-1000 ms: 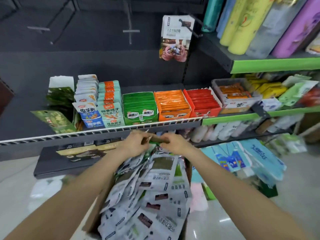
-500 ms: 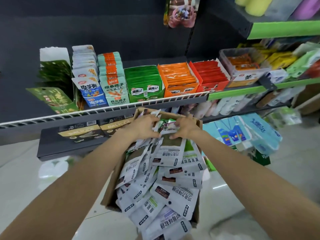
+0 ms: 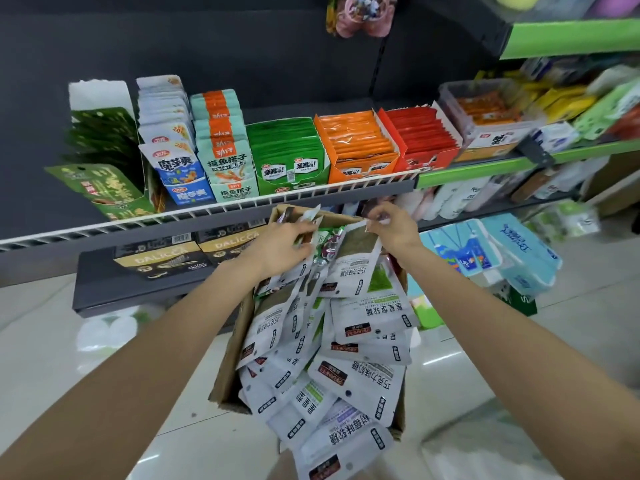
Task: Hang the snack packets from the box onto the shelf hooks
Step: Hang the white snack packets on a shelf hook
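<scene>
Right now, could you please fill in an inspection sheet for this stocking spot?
Surface: pale glossy floor; dark shelf above.
Job's things: cardboard box heaped with white snack packets.
Clutter: blue tissue packs right of the box.
Grips: left hand holds packet tops; right hand pinches one packet.
Cables: nothing seen.
Surroundings: green, orange and red display boxes.

2 bare forearms, no sleeves, no gloves; hands [image 3: 287, 245] ringless, unadorned.

The left hand [image 3: 289, 245] covers the white foil packets' [image 3: 277, 317] tops; the brown cardboard box's [image 3: 231, 362] floor lies buried beneath them.
</scene>
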